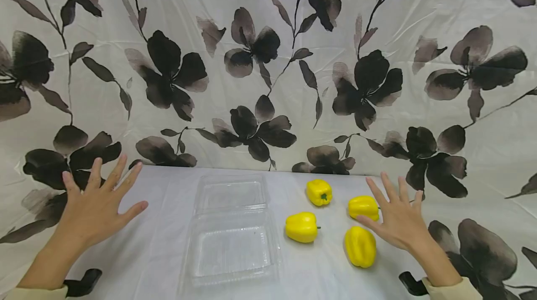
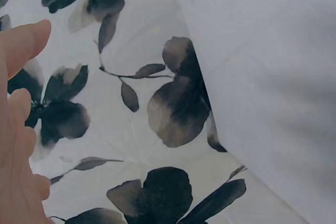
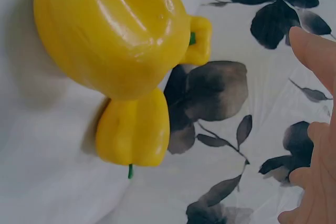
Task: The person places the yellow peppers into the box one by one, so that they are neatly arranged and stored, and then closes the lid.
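Note:
My left hand (image 1: 98, 209) is held up at the left with its fingers spread, holding nothing. Over on the right, my right hand (image 1: 398, 218) is likewise spread and holds nothing; in the head view its thumb overlaps the edge of a yellow bell pepper (image 1: 362, 208). Just below that one lies another bell pepper (image 1: 360, 247). Farther left are a bell pepper (image 1: 301, 227) and, toward the back, one more bell pepper (image 1: 319, 192) with a green stem. Left of the peppers, a clear plastic clamshell container (image 1: 232, 246) lies opened flat, its other half (image 1: 231, 192) behind.
A white cloth (image 1: 155, 244) covers the table. Behind it hangs a floral curtain (image 1: 310, 90) with dark flowers. Black straps (image 1: 85, 282) show at both wrists, beside pale sleeves.

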A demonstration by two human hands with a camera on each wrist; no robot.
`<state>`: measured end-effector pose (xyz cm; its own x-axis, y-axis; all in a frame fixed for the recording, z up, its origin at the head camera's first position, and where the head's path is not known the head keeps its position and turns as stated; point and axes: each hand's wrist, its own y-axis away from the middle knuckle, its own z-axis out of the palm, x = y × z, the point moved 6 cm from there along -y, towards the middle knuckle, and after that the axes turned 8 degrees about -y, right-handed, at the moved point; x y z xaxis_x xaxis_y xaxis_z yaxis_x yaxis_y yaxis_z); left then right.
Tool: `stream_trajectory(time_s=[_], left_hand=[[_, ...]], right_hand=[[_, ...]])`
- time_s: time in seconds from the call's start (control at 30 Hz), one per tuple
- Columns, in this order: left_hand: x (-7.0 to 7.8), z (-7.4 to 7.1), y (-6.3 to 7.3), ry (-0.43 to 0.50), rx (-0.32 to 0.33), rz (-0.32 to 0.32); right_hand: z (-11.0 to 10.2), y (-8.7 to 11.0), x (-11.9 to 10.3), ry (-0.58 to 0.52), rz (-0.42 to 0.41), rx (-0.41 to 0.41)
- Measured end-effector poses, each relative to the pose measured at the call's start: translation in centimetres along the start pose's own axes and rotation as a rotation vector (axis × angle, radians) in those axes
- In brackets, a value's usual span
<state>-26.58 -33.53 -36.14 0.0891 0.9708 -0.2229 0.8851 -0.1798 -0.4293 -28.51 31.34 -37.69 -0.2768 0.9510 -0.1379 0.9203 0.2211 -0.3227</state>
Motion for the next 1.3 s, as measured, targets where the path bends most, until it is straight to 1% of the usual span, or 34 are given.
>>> stream_trajectory(time_s=[0.17, 0.3, 0.37, 0.53, 0.6, 0.67, 0.73, 0.83, 0.9, 0.97, 1.13, 1.3], left_hand=[[0.5, 0.1, -0.1, 0.06, 0.006, 0.015], [0.8, 0.2, -0.1, 0.105, 0.013, 0.01], [0.8, 0.1, -0.1, 0.142, 0.009, 0.008], [1.3, 0.3, 0.1, 0.27, -0.047, -0.003], [1.5, 0.5, 0.1, 0.308, -0.079, -0.009], [1.7, 0.6, 0.1, 0.335, -0.097, -0.01], [2.0, 0.6, 0.1, 0.376, -0.099, -0.007], [2.4, 0.7, 0.2, 0.448, -0.071, 0.0], [2.8, 0.6, 0.3, 0.5, -0.049, 0.008], [3.3, 0.6, 0.4, 0.569, -0.044, 0.017], [4.3, 0.9, 0.7, 0.728, -0.063, 0.03], [4.9, 1.6, 1.4, 0.814, -0.092, 0.028]], right_hand=[[0.1, -0.4, -0.3, 0.0, 0.001, -0.01], [0.1, -0.8, -0.6, -0.008, -0.002, -0.02], [0.0, -1.1, -1.0, -0.014, -0.005, -0.023], [0.0, -1.6, -1.9, -0.042, -0.019, -0.038], [0.0, -1.8, -2.2, -0.047, -0.027, -0.04], [0.1, -2.0, -2.6, -0.039, -0.039, -0.041], [0.1, -2.1, -2.8, -0.031, -0.051, -0.036], [0.2, -2.2, -3.2, -0.027, -0.063, -0.034], [0.3, -2.3, -3.4, -0.045, -0.067, -0.036], [0.4, -2.4, -3.5, -0.067, -0.067, -0.039], [0.8, -2.6, -3.9, -0.106, -0.071, -0.045], [1.0, -2.6, -4.2, -0.116, -0.075, -0.047]])
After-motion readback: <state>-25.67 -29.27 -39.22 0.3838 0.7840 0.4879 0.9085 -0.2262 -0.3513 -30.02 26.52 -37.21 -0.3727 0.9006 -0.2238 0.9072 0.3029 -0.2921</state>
